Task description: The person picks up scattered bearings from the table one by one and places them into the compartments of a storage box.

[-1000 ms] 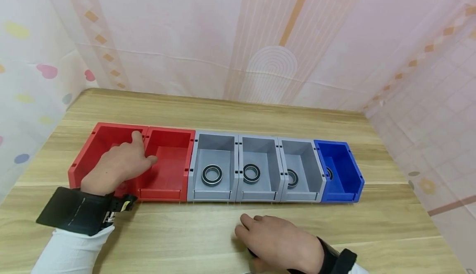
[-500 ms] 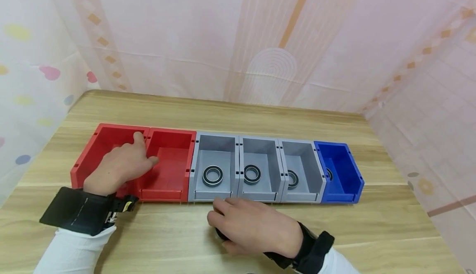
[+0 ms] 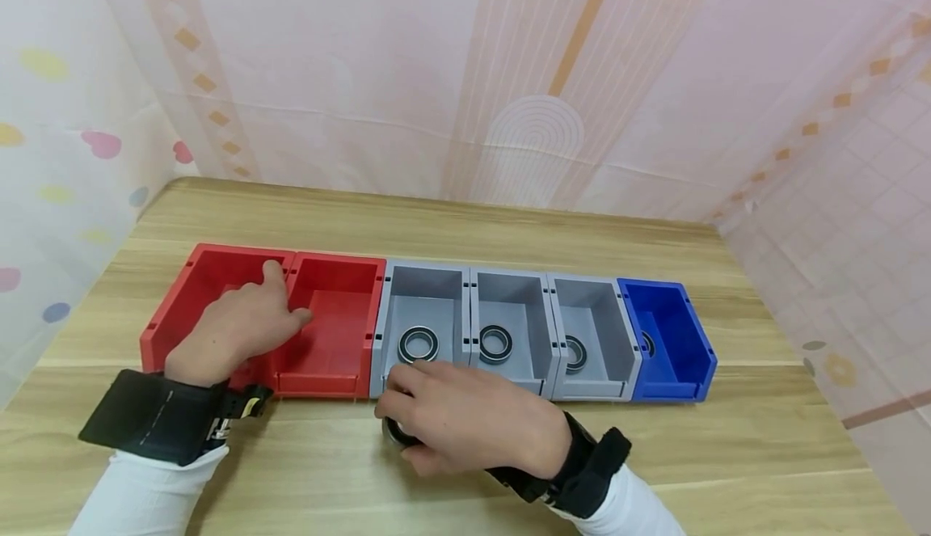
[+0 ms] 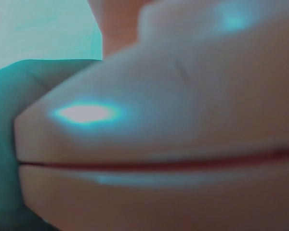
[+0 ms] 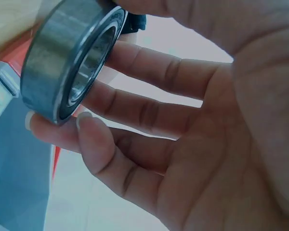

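Observation:
In the head view my right hand (image 3: 465, 419) holds a ball bearing (image 3: 396, 436) in front of the leftmost grey bin (image 3: 412, 382). The right wrist view shows this bearing (image 5: 53, 62) tilted between thumb and fingers, its metal outer ring facing the camera. My left hand (image 3: 236, 322) lies over the left red bin (image 3: 163, 346), index finger and thumb straight, thumb reaching over the second red bin (image 3: 327, 342). The other left fingers are hidden in the head view. Blurred close surfaces fill the left wrist view.
Further bearings lie in the leftmost grey bin, the middle grey bin (image 3: 512, 301), the right grey bin (image 3: 600, 358) and the blue bin (image 3: 672, 358). The bins stand side by side on a wooden table (image 3: 305, 471). Patterned cloth (image 3: 349, 59) hangs behind.
My right hand has moved left with the bearing, from before the middle grey bin to the front of the leftmost grey bin. The left hand stays over the red bins.

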Available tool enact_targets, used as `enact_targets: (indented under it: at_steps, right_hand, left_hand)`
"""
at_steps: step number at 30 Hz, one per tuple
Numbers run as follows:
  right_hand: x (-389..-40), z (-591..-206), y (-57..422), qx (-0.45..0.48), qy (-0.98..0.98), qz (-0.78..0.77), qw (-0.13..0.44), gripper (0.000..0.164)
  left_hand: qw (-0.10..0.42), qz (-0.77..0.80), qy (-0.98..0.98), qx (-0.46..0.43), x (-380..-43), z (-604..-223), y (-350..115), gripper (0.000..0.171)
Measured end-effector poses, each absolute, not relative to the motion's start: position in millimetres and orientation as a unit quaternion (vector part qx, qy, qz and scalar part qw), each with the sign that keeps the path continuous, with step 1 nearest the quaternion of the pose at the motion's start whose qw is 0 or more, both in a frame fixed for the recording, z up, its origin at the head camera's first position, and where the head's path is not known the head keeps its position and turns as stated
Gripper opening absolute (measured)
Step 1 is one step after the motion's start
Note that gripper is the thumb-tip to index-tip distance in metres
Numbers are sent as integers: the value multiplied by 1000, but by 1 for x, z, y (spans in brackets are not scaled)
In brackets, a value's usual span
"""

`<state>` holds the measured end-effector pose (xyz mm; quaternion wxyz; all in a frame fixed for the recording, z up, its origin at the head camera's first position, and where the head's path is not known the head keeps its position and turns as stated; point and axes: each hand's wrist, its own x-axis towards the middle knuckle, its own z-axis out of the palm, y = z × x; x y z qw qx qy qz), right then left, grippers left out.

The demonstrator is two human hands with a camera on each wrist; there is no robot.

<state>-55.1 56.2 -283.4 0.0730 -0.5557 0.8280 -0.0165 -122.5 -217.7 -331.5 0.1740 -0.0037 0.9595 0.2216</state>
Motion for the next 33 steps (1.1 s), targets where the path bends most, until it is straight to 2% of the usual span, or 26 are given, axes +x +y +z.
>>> enact_targets:
  at_steps: [5,24,33]
  right_hand:
    - [-60,-280,48,-563,824,-19,54,37]
    - [-84,-268,18,-559,823,-28,94,42]
    - [-107,-261,4,-570,817,-1,91,46]
  left_hand:
    - [167,219,961,0,-121,-333,-218,67]
    - [169,226,959,6,-122,-330,-213,64]
    - [173,223,959,6,-126,-330,-212,62]
